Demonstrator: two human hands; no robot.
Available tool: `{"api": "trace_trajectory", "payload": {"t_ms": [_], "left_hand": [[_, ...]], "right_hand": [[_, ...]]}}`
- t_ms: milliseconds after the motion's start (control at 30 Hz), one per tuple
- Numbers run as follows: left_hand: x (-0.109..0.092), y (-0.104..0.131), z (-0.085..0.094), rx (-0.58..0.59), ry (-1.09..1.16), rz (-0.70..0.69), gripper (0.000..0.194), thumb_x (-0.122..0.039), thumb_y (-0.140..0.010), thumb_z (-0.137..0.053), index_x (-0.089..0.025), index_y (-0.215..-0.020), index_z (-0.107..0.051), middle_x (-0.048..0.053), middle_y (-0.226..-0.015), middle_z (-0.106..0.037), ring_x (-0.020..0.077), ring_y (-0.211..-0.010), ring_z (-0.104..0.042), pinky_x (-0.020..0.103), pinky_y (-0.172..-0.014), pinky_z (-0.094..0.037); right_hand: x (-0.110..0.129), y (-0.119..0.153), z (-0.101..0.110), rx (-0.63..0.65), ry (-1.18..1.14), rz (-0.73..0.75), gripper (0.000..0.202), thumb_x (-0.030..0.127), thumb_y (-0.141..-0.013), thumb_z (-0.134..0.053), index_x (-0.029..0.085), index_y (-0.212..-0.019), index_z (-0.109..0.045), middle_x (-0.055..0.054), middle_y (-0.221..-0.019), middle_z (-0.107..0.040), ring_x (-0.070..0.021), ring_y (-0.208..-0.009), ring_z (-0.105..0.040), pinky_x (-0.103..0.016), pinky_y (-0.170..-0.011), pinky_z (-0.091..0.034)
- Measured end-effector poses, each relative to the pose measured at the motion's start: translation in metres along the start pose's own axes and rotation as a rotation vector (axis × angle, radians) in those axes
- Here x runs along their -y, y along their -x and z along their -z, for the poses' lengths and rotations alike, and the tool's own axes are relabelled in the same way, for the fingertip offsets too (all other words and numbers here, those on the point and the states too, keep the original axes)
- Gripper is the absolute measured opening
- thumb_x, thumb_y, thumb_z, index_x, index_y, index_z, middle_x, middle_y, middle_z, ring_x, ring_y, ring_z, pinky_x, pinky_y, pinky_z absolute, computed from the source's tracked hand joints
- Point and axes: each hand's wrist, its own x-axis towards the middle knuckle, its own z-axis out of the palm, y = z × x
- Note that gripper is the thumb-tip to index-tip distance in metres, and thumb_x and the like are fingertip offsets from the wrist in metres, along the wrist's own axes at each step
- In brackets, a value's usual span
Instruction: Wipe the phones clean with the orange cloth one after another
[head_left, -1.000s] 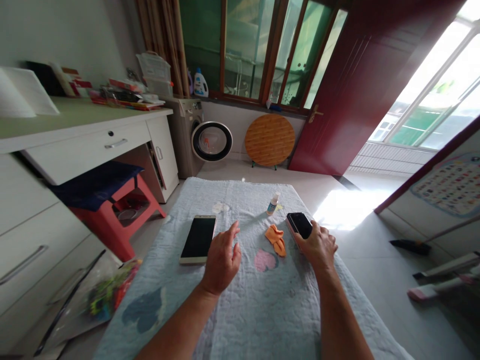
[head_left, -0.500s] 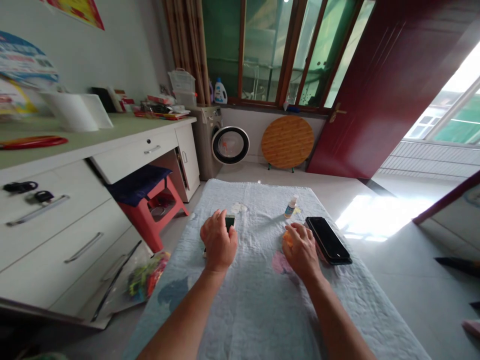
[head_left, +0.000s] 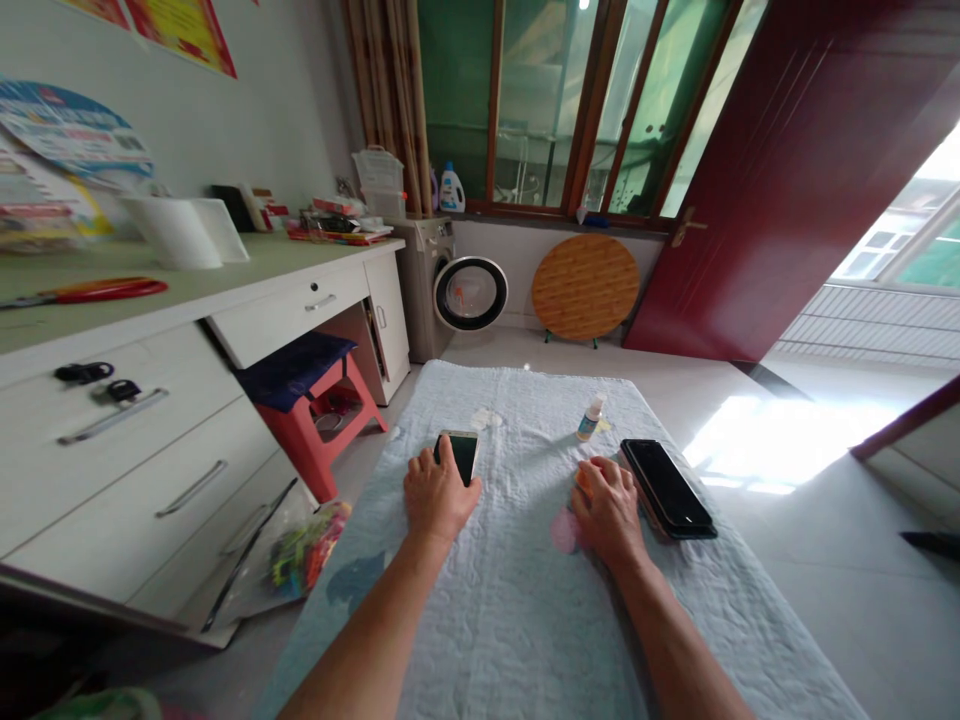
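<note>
Covering pale-framed smartphone (head_left: 466,458) on quilted cover (head_left: 517,590), left hand (head_left: 436,495) half-spread, grip unclear; right hand (head_left: 609,505) curled over orange cloth (head_left: 583,482), hold unclear. Best pinch cloth clear of black smartphone (head_left: 669,488) beside.

The left hand (head_left: 439,503) lies over the lower part of a pale-framed smartphone (head_left: 466,456), and the upper part of the screen is visible beyond the fingers. The right hand (head_left: 611,508), with its fingers bent, covers most of an orange cloth (head_left: 583,483) on the quilt-covered tabletop (head_left: 517,610). Just to the right of this hand there lies a black smartphone (head_left: 667,488). Beyond the same hand, a small spray bottle (head_left: 589,421) stands upright.
</note>
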Motion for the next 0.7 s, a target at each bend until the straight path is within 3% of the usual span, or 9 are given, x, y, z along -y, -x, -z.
{"api": "trace_trajectory", "payload": {"t_ms": [500, 633, 700], "left_hand": [[0.0, -0.003, -0.002, -0.065, 0.082, 0.052, 0.078, -0.038, -0.075, -0.062, -0.01, -0.142, -0.033, 0.019, -0.12, -0.053, 0.0339, -0.099, -0.055, 0.043, -0.082, -0.045], [-0.011, 0.004, 0.005, -0.152, 0.168, -0.046, 0.076, -0.034, -0.075, -0.063, -0.014, -0.142, -0.034, 0.018, -0.127, -0.049, 0.0341, -0.105, -0.052, 0.046, -0.089, -0.043], [-0.02, 0.013, 0.006, -0.139, 0.221, -0.139, 0.074, -0.033, -0.074, -0.063, -0.015, -0.14, -0.036, 0.017, -0.13, -0.047, 0.0344, -0.111, -0.049, 0.047, -0.095, -0.04]], "right_hand": [[0.0, 0.001, -0.007, 0.023, -0.06, -0.035, 0.032, 0.02, -0.077, -0.053, 0.018, -0.107, -0.065, -0.011, -0.114, -0.056, -0.0264, -0.102, -0.047, -0.043, -0.09, -0.041], [0.001, 0.0, -0.004, 0.009, -0.053, -0.046, 0.036, 0.023, -0.077, -0.054, 0.019, -0.111, -0.064, -0.011, -0.118, -0.055, -0.0272, -0.104, -0.046, -0.045, -0.093, -0.041], [0.002, 0.0, -0.003, -0.002, -0.053, -0.049, 0.038, 0.022, -0.076, -0.054, 0.019, -0.113, -0.064, -0.011, -0.119, -0.054, -0.0277, -0.105, -0.045, -0.045, -0.093, -0.04]]}}
